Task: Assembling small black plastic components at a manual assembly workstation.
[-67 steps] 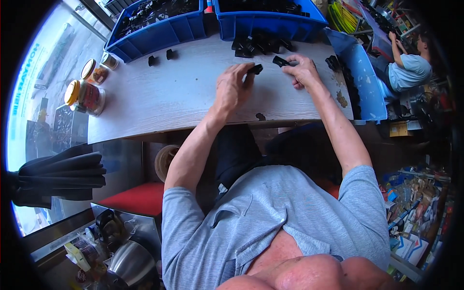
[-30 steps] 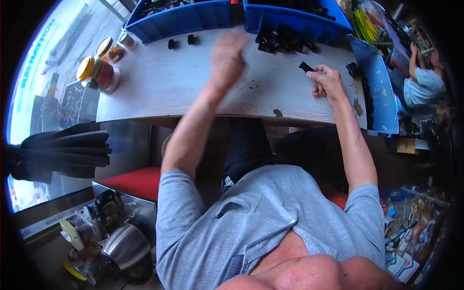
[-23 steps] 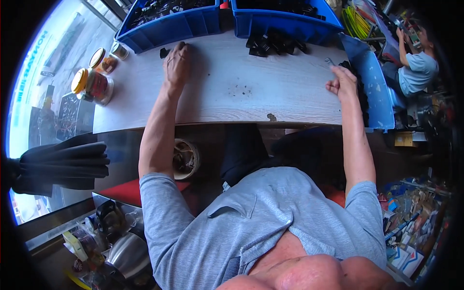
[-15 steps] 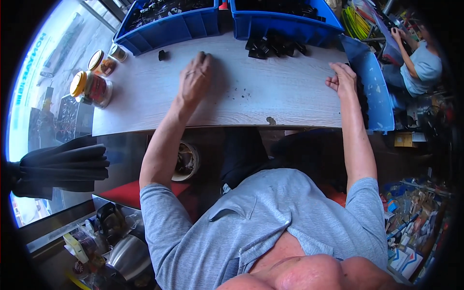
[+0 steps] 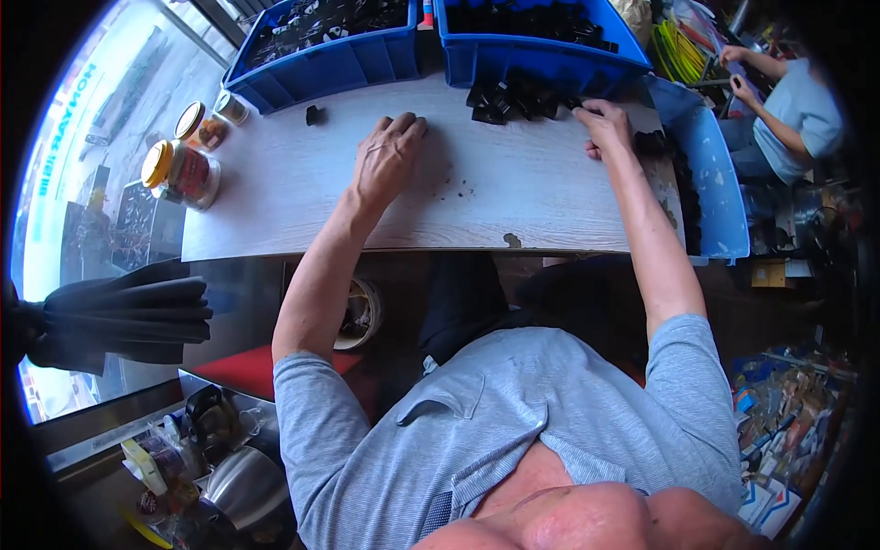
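My left hand point(image 5: 390, 154) rests on the pale wood-grain tabletop point(image 5: 302, 215), its fingers curled down; whatever lies under them is hidden. My right hand point(image 5: 607, 130) reaches to the right end of a pile of small black plastic parts point(image 5: 509, 101). Its foremost fingertips touch the end part of that pile, and the lower digits stay apart from them. A single black part point(image 5: 315, 115) lies by itself left of my left hand. Behind the pile stands a blue bin point(image 5: 550, 60) full of black parts, and a second blue bin point(image 5: 335, 62) of parts stands to its left.
Along the table's right side is a lighter blue bin point(image 5: 724, 183) with black parts. Jars, including a yellow-lidded jar point(image 5: 183, 174), stand at the left edge. Dark crumbs lie mid-table. A co-worker point(image 5: 793, 119) works at the far right. Below the table is a round bucket point(image 5: 362, 316).
My right hand has moved left from beside the lighter blue bin to the black pile. My left hand has come slightly nearer and to the right, still curled. The view has shifted a little.
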Tool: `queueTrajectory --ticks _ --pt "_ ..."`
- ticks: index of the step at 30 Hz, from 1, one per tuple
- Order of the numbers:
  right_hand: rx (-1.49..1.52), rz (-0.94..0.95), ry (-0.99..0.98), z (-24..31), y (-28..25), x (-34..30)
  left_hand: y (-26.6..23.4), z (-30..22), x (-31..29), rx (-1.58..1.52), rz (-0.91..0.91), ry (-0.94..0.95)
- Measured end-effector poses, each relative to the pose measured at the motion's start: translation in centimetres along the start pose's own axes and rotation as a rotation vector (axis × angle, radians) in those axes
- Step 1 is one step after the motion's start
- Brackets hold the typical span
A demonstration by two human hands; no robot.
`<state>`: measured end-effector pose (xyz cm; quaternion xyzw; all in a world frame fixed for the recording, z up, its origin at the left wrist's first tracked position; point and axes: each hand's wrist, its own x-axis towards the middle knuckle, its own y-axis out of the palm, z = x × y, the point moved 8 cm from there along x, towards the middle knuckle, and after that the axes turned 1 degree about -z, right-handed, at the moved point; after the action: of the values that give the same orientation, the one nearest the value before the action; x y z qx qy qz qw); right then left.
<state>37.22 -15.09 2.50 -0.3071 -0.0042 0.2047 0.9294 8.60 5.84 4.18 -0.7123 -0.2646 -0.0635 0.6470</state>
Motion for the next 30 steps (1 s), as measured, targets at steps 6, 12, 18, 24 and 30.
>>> queueTrajectory --ticks 6,12,18,24,30 --pt "0.110 0.026 0.122 -2.9 -0.7 1.1 -0.1 -1.6 -0.2 0.007 0.052 0.009" --pt "0.247 0.079 0.121 -3.5 -1.3 -0.2 -0.8 -3.1 -1.9 -0.098 -0.021 -0.014" --pt "0.217 0.181 -0.003 -0.9 -0.9 -2.6 -0.6 -4.8 -2.7 -0.157 -0.091 -0.033" --pt "0.098 0.302 -0.020 -0.5 0.3 -2.9 -0.6 -4.9 -2.6 -0.172 -0.093 -0.032" --pt "0.056 0.255 0.006 -1.3 1.0 -3.1 -0.5 -4.7 -2.4 -0.158 -0.113 -0.051"
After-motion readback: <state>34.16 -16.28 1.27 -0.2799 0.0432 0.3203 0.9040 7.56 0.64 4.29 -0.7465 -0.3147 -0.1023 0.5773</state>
